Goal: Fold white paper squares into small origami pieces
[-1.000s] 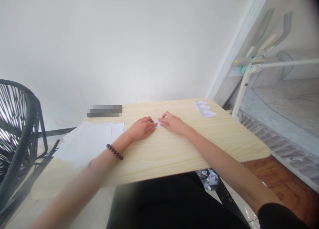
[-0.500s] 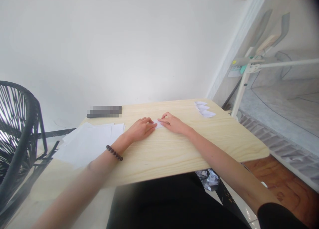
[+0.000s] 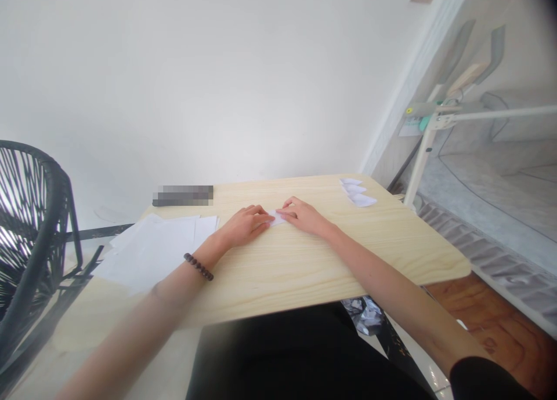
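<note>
A small piece of folded white paper point(image 3: 274, 217) lies on the light wooden table point(image 3: 278, 272) between my two hands. My left hand point(image 3: 248, 225), with a dark bead bracelet on its wrist, has thumb and fingers closed on the paper's left end. At the other end, my right hand point(image 3: 301, 215) pinches the paper between thumb and forefinger. Fingers cover both ends, so the paper's full shape is hidden. Three folded white paper pieces point(image 3: 362, 200) with pointed ends overlap in a row near the table's back right corner.
Loose white sheets point(image 3: 161, 246) are spread over the table's left side. Behind them rests a dark, pixelated long object point(image 3: 183, 196). A black woven chair point(image 3: 39, 214) stands at the left, and a white metal frame point(image 3: 424, 156) rises beyond the right edge. The wall point(image 3: 243, 87) is behind the table.
Almost nothing differs. Both hands stay on the folded paper, with only very slight finger movement, and the view has shifted a little.
</note>
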A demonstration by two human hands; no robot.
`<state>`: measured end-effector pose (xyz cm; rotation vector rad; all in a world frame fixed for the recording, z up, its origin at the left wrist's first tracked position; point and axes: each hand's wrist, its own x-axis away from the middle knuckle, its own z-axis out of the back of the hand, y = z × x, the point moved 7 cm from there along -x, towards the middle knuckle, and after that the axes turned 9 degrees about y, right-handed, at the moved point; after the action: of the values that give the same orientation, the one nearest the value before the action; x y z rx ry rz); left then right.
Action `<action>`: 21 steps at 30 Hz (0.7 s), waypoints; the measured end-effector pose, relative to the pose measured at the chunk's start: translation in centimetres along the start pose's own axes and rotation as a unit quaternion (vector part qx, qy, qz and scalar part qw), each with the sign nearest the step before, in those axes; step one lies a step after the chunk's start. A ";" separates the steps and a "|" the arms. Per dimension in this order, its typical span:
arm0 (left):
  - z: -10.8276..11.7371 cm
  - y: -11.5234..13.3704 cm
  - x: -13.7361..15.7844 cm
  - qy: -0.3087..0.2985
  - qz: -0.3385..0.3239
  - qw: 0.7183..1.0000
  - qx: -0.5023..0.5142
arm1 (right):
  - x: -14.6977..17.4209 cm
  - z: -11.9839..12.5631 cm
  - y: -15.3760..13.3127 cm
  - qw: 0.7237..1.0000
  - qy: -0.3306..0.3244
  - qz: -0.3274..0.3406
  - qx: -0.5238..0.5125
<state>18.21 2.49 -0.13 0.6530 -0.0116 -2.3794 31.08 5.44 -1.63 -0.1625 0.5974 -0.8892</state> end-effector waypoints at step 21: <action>-0.4 0.4 -0.2 -0.017 -0.005 0.997 -0.075 | 0.2 0.7 -0.3 0.998 0.030 0.020 0.042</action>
<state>18.76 2.36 -0.37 0.5422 0.1548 -2.3724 31.36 5.03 -0.99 -0.0473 0.6158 -0.8809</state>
